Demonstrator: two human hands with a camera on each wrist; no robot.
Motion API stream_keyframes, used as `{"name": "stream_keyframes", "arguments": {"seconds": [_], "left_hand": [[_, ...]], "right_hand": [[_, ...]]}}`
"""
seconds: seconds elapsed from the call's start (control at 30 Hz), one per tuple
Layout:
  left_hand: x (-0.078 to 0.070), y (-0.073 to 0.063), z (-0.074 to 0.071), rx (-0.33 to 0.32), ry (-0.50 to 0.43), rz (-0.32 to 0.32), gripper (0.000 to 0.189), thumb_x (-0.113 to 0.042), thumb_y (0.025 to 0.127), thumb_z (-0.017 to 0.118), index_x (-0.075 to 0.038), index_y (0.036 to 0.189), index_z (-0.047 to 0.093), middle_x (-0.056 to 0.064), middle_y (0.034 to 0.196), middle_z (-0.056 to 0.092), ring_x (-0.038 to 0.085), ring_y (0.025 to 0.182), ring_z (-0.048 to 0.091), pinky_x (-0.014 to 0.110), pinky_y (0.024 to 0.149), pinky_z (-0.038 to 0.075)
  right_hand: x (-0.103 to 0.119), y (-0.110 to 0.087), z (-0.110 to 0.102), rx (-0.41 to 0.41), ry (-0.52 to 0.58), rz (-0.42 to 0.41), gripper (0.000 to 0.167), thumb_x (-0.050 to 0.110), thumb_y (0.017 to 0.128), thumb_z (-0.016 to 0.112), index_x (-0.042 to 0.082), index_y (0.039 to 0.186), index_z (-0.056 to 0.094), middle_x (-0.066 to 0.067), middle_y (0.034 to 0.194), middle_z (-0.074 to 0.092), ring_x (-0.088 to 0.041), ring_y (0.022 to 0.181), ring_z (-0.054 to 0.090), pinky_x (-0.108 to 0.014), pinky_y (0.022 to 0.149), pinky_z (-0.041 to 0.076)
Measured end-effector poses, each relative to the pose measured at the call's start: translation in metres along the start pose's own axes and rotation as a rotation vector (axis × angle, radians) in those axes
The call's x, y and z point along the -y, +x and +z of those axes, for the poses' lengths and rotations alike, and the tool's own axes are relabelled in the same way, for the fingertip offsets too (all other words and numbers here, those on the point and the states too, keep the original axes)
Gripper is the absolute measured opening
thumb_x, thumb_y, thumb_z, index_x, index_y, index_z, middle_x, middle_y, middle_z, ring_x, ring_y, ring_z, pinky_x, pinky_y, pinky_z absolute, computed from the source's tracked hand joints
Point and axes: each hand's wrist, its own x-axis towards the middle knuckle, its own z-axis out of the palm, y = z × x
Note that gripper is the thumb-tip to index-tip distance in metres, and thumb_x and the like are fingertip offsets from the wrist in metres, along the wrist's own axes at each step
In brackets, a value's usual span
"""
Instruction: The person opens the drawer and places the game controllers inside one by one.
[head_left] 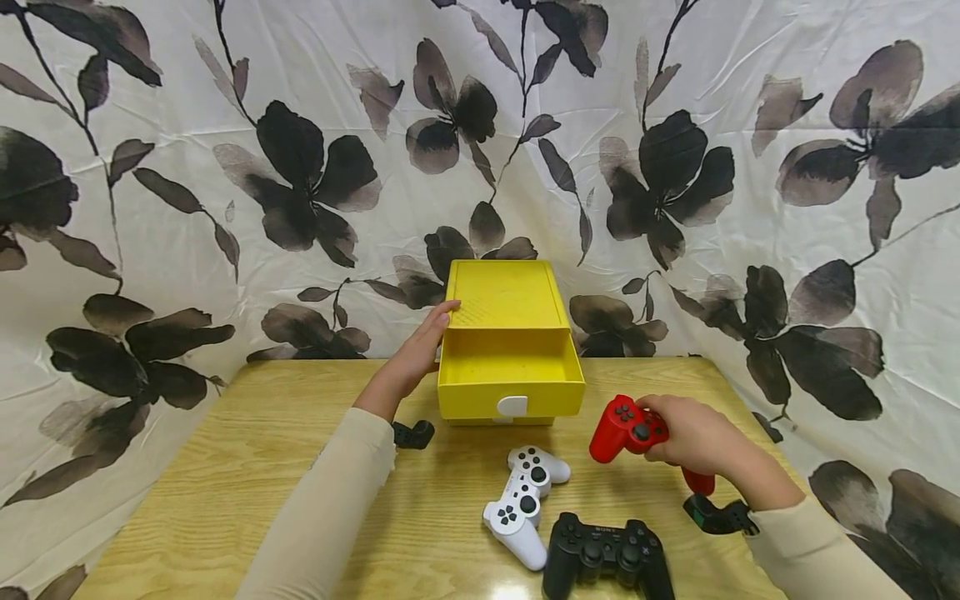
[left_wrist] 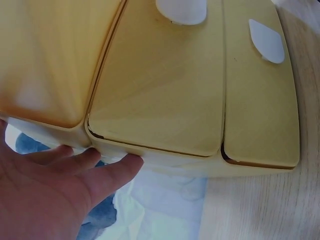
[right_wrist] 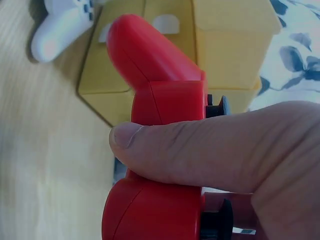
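A yellow drawer box (head_left: pixel 510 292) stands against the patterned cloth, its top drawer (head_left: pixel 480 398) pulled out and showing a bare yellow inside. My left hand (head_left: pixel 412 358) touches the box's left side; in the left wrist view its fingers (left_wrist: pixel 112 180) stretch along that side. To the right of the drawer, my right hand (head_left: pixel 693 437) grips a red game controller (head_left: pixel 618 429) by its middle, above the table. The right wrist view shows the thumb (right_wrist: pixel 185 147) pressed across the red controller's edge. The hand hides part of that controller.
A white game controller (head_left: pixel 525 500) lies on the wooden table (head_left: pixel 247 467) in front of the box. Near the front edge of the view is a black game controller (head_left: pixel 607 550), partly cut off. Floral cloth (head_left: pixel 480 167) hangs behind and at both sides.
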Motion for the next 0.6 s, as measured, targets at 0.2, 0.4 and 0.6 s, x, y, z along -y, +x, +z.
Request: {"name": "stream_keyframes", "arguments": {"seconds": [0.2,0.4,0.6], "left_hand": [[0.0,0.001,0.001,0.0,0.0,0.005,0.049,-0.055,0.103,0.022,-0.04,0.149,0.024,-0.004,0.164,0.006,0.034,0.148,0.019,0.066,0.106,0.033],[-0.017,-0.009,0.001,0.026,-0.012,-0.026,0.048,-0.046,0.106,0.021,-0.033,0.152,0.02,0.0,0.165,0.001,0.036,0.149,0.015,0.067,0.108,0.03],[-0.029,-0.019,0.002,0.034,-0.005,-0.036,0.047,-0.041,0.107,0.021,-0.03,0.153,0.02,0.003,0.165,0.002,0.038,0.149,0.016,0.067,0.108,0.03]], "right_hand": [[-0.002,0.0,-0.013,-0.038,-0.017,-0.028,0.067,0.02,0.07,0.086,0.003,0.128,0.058,-0.007,0.105,0.069,-0.02,0.086,0.062,-0.037,0.07,0.05],[-0.002,0.001,-0.025,-0.059,-0.005,-0.08,0.064,0.015,0.072,0.083,0.001,0.128,0.057,-0.009,0.106,0.068,-0.02,0.086,0.062,-0.038,0.072,0.051],[0.001,0.002,-0.039,-0.105,-0.009,-0.128,0.055,0.011,0.071,0.082,0.004,0.121,0.061,-0.002,0.097,0.067,-0.015,0.08,0.058,-0.032,0.07,0.047]]}}
